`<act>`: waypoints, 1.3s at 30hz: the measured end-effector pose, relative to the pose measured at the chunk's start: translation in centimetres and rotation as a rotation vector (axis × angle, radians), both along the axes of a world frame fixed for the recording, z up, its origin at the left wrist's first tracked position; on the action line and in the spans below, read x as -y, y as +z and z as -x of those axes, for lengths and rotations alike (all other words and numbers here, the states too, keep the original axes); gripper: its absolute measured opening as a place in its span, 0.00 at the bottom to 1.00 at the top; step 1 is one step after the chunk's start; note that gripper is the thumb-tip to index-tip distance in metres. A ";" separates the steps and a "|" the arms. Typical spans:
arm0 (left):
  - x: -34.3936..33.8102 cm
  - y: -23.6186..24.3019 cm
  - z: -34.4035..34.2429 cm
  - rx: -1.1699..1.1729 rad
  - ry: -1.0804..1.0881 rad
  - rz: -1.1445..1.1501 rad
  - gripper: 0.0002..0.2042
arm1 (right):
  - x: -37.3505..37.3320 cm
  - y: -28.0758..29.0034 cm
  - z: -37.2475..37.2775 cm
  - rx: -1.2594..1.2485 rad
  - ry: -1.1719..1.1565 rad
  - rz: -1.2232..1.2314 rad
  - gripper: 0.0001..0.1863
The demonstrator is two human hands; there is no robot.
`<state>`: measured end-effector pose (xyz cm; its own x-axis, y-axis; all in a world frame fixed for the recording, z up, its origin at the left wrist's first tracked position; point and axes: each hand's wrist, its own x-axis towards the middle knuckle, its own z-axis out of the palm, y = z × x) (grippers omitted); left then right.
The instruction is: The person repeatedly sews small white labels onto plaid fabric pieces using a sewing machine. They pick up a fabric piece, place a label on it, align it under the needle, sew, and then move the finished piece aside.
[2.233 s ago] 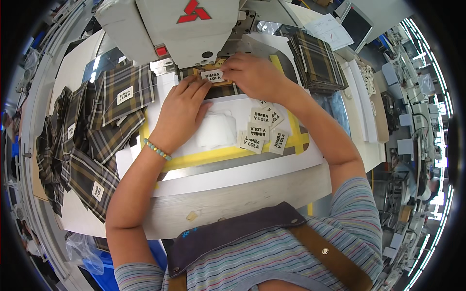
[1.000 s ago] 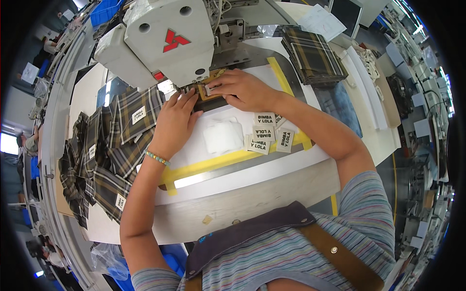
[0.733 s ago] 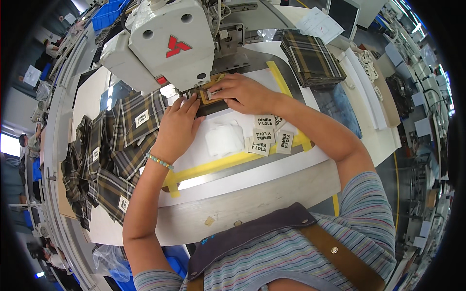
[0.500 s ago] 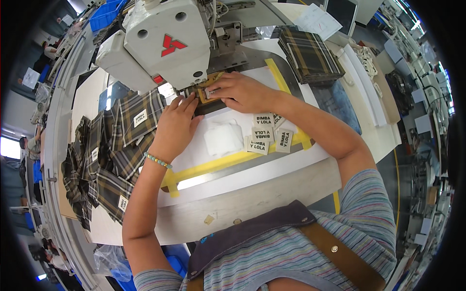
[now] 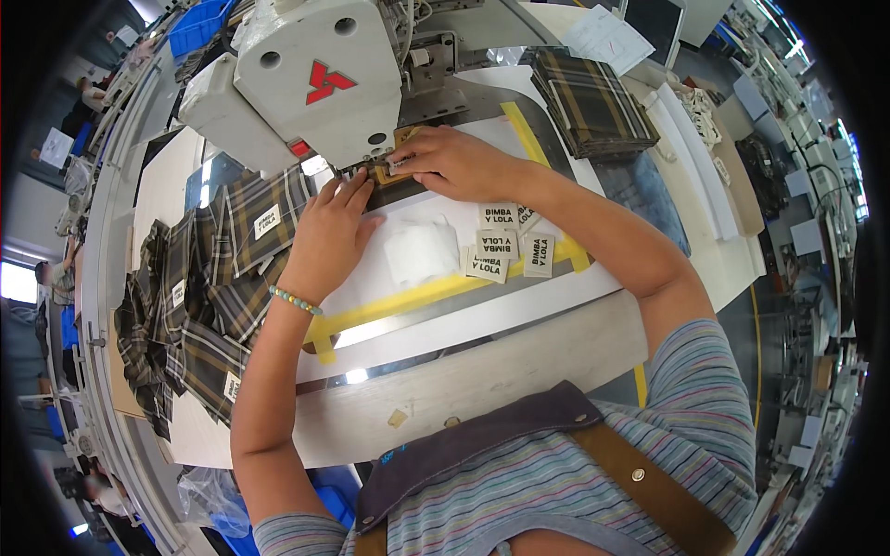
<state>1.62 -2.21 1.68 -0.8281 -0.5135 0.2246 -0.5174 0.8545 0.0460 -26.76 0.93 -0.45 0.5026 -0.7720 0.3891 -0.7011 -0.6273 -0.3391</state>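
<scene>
My left hand lies palm down, its fingers stretched out and their tips by the machine's sewing area. Just right of them, my right hand is bent with its fingers together over a small printed label, partly hidden. Beneath those fingertips shows a yellowish template frame on dark cloth. The white sewing machine head stands directly beyond both hands. Nearer to me, a stack of thin white squares and several loose pale labels rest on a white sheet edged with yellow tape.
Left of my left arm is a heap of plaid pieces bearing sewn labels. A neat stack of folded plaid pieces sits at the far right, beside papers. A blue crate is at the far left.
The taped sheet, with the labels and white squares on it, has shifted slightly left and away from me. Both hands have moved slightly left, staying by the sewing area.
</scene>
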 end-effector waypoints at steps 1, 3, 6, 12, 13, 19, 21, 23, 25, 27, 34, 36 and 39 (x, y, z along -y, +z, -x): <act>0.0 0.0 -0.1 -0.007 0.000 -0.002 0.24 | 0.2 0.0 0.1 -0.005 -0.002 0.000 0.16; -0.1 0.0 -0.6 -0.020 0.003 -0.008 0.25 | 0.5 0.1 -0.1 -0.005 -0.023 -0.018 0.16; -0.3 0.2 -1.1 -0.045 0.022 -0.008 0.24 | 0.8 0.3 0.2 -0.011 -0.022 -0.041 0.16; -0.2 0.6 -3.1 -0.100 0.036 0.021 0.24 | -1.5 3.9 1.5 0.018 -0.118 -0.060 0.16; -0.3 0.8 -3.9 -0.113 0.044 0.024 0.23 | -2.0 4.5 1.9 0.067 -0.157 -0.060 0.16; 0.0 1.8 -4.8 -0.195 0.008 0.058 0.18 | -3.1 2.4 7.8 -0.026 -0.298 0.295 0.12; 0.2 2.0 -4.4 -0.219 -0.006 0.046 0.18 | -3.0 2.1 7.9 -0.051 -0.315 0.317 0.10; -0.1 2.0 -3.6 -0.234 -0.039 0.018 0.17 | -2.8 1.9 7.5 -0.030 -0.301 0.309 0.09; -0.4 2.0 -2.6 -0.234 -0.074 -0.009 0.18 | -2.7 2.1 7.5 -0.033 -0.283 0.316 0.09; -0.5 1.7 -1.6 -0.215 -0.118 -0.045 0.20 | -2.7 2.0 7.3 -0.032 -0.273 0.319 0.09; 0.1 0.2 1.7 -0.122 -0.161 -0.048 0.23 | -2.3 1.3 8.8 -0.012 -0.240 0.249 0.10; 0.7 -0.2 2.1 -0.132 -0.151 -0.080 0.23 | -2.3 1.2 9.1 0.000 -0.237 0.223 0.10; 1.1 -0.4 1.8 -0.134 -0.142 -0.102 0.22 | -2.5 1.2 8.9 0.000 -0.251 0.209 0.11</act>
